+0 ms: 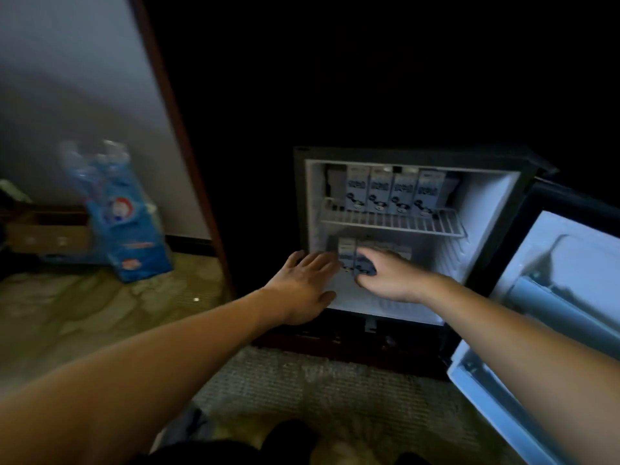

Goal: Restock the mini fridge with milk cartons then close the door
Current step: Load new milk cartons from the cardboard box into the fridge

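Q. Carpet (302,380) and a pale wall (67,95) in a dim room: what stands ahead of the hands?

A. Fig. 1. A mini fridge (402,153) at floor level, directly ahead of both hands. Its door (570,263) is swung wide, out to the right of the right forearm.

Q. Where are the cartons?

A. A row of cartons (392,193), four fronts visible, stands upright on the wire shelf (392,226), above and beyond both hands. In the lower compartment a milk carton (364,265) is in the right hand's grasp. A second carton (346,255) stands just to its left, between the two hands.

Q. And the hands themselves?

A. Right hand (392,280): fingers curled over the milk carton's front, gripping it. Left hand (302,290): palm down, fingers straight and spread, holding nothing, at the fridge's lower left edge. Its fingertips lie close to the second carton; whether they touch cannot be told.

Q. Anything else?

A. A blue pack of bottles (127,223), blurred, well to the left of the left hand, on the carpet by the wall.
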